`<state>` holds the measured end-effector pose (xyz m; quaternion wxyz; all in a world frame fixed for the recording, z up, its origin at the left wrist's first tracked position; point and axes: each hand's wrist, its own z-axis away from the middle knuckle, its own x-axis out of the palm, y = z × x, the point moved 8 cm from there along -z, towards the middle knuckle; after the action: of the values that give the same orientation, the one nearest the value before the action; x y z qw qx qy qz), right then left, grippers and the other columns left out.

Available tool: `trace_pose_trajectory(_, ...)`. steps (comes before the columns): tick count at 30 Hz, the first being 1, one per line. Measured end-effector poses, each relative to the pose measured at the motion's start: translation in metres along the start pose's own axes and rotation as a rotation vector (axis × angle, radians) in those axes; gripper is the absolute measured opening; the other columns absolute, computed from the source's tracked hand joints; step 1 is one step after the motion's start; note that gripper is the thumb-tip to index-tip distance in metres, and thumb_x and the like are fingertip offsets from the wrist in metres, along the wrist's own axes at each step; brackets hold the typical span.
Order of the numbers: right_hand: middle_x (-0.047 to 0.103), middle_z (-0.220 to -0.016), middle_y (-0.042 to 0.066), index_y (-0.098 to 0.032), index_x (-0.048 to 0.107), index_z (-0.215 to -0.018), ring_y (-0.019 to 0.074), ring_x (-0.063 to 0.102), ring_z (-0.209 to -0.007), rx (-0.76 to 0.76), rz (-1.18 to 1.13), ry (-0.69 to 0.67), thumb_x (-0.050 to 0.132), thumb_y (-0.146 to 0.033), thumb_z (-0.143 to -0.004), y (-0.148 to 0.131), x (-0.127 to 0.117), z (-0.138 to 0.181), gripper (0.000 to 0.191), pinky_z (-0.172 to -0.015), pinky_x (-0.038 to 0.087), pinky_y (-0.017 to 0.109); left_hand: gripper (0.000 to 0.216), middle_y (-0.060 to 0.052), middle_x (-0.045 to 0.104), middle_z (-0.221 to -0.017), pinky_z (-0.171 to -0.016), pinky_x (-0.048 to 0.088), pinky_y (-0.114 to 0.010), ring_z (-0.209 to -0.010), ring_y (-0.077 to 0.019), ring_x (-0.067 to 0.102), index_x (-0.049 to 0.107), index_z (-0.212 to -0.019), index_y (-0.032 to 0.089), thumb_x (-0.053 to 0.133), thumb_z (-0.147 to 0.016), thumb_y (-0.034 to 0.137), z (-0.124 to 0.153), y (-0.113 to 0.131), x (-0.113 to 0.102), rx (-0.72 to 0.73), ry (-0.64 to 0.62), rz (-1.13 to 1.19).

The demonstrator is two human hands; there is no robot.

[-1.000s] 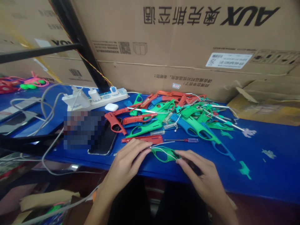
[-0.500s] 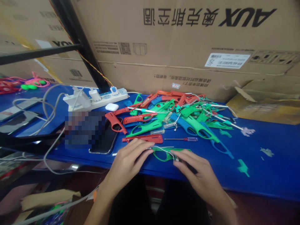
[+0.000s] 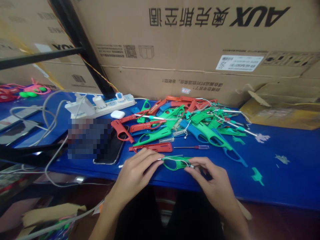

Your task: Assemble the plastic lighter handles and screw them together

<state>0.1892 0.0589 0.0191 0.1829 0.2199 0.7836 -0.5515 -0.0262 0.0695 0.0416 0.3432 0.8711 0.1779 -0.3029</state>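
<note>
Near the table's front edge, both hands are on a green lighter casing [image 3: 172,164] with an oval opening. My left hand [image 3: 138,171] pinches its left end, where a thin metal rod and a white wire come out. The wire [image 3: 178,160] runs across the casing to my right hand [image 3: 211,176]. Those fingers are closed on a small dark-and-white piece at the wire's end, against the casing's right part, mostly hidden. Just beyond lie a red casing half [image 3: 152,147] and a screwdriver [image 3: 191,147] with a clear purple handle.
Behind is a pile of red, green and blue lighter casings [image 3: 160,133] with metal tubes. A phone [image 3: 110,150], a white power strip [image 3: 107,106] and loose cables lie left. Green scraps [image 3: 257,176] lie right. Large cartons [image 3: 187,40] stand along the back.
My right hand has shifted slightly, its fingers drawing back to the right so more of the casing and wire shows. My left hand keeps its hold. The view has moved a little.
</note>
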Motion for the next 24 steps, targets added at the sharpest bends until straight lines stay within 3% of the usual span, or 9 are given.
trace_pose_trajectory(13,0.075,-0.079,-0.001,-0.025,0.078,-0.102,0.014,0.066,-0.064,-0.075,0.036,-0.091,0.069,-0.033,-0.096,-0.009,0.003,-0.002,0.013,-0.068,0.055,0.027,0.021,-0.005,0.074,-0.103,-0.085,0.054,-0.032,-0.093,-0.0177,0.068,0.069,-0.116,0.02,0.066,-0.097,0.012,0.0,-0.001,0.0,-0.014,0.001,0.006)
trace_pose_trajectory(18,0.081,-0.094,0.0,-0.026,0.078,-0.103,0.0177,0.075,-0.082,-0.1,0.008,-0.113,0.066,-0.028,-0.098,-0.011,0.002,-0.004,0.013,-0.078,0.058,0.028,0.023,-0.005,0.075,-0.106,-0.086,0.055,-0.032,-0.095,-0.018,0.07,0.069,-0.118,0.021,0.066,-0.097,0.011,-0.001,0.0,0.0,-0.008,-0.001,0.006)
trace_pose_trajectory(24,0.081,-0.087,-0.001,-0.025,0.077,-0.11,0.0172,0.075,-0.079,-0.089,-0.035,-0.118,0.059,-0.023,-0.1,-0.011,0.0,-0.004,0.02,-0.081,0.059,0.029,0.025,-0.005,0.075,-0.106,-0.088,0.054,-0.031,-0.096,-0.0169,0.07,0.068,-0.119,0.02,0.067,-0.096,0.01,0.001,0.0,0.0,-0.001,0.009,-0.01)
